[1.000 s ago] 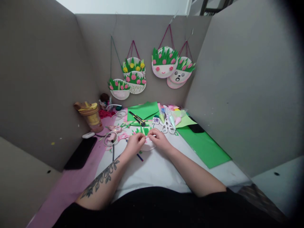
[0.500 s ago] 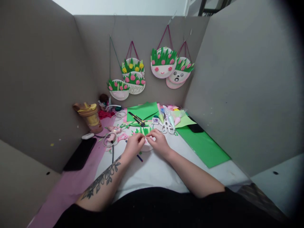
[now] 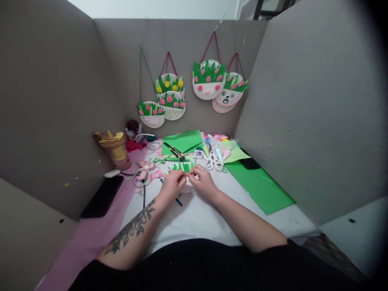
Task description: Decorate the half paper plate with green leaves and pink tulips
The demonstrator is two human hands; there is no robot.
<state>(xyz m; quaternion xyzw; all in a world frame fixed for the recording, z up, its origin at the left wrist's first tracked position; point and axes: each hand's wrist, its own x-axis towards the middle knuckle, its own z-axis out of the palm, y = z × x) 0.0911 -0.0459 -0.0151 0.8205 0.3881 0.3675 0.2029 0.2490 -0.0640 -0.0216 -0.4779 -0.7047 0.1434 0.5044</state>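
Note:
My left hand point(image 3: 172, 185) and my right hand point(image 3: 202, 180) meet over a white paper plate point(image 3: 188, 188) with green paper grass point(image 3: 182, 166) glued on its far edge. Both hands have their fingertips pinched together on a small piece between them; it is too small to name. A blue pen point(image 3: 178, 201) lies under my left wrist on the white table sheet point(image 3: 194, 218).
White scissors point(image 3: 214, 161), a black utility knife point(image 3: 174, 151) and green paper sheets point(image 3: 257, 184) lie beyond and right. A yellow-lidded bottle point(image 3: 114, 148), tape rings point(image 3: 140, 177) and a black phone point(image 3: 101, 197) sit left. Finished plate crafts point(image 3: 209, 83) hang on the grey partition.
Both hands have edged slightly closer together over the plate; the pinch between them stays the same.

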